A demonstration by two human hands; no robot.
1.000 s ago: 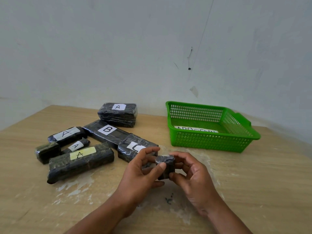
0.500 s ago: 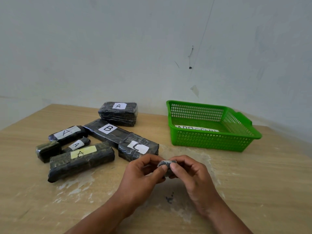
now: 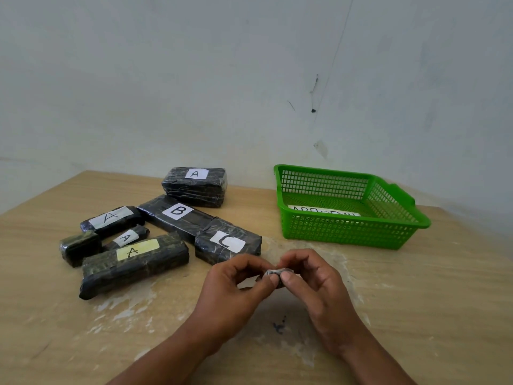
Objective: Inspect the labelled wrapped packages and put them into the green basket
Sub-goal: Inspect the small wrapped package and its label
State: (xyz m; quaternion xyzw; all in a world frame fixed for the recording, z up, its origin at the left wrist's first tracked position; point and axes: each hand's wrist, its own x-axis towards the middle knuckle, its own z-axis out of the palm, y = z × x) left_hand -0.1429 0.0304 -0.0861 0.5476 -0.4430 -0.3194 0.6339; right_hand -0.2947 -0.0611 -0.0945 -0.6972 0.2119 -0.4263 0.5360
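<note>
My left hand [image 3: 236, 290] and my right hand [image 3: 313, 284] pinch one small black wrapped package [image 3: 277, 275] between their fingertips, low over the table's middle. Most of it is hidden by my fingers, and no label shows. On the left lie several black wrapped packages: a block labelled A [image 3: 195, 186] at the back, a long one labelled B [image 3: 175, 215], one labelled C [image 3: 229, 244], a long one with a yellow A label [image 3: 133, 263], two smaller A packages [image 3: 111, 219] [image 3: 126, 237], and a small unlabelled one [image 3: 79, 247]. The green basket [image 3: 347, 232] stands at the right back.
A white paper strip with writing [image 3: 323, 212] lies on the green basket's floor. The wooden table [image 3: 416, 315] has pale scuffed patches and a dark ink mark [image 3: 279, 326] near my wrists. A grey wall rises right behind the table.
The small package has been turned in my fingers from its broad dark face to a thin edge. My hands closed in around it and stayed in the same spot.
</note>
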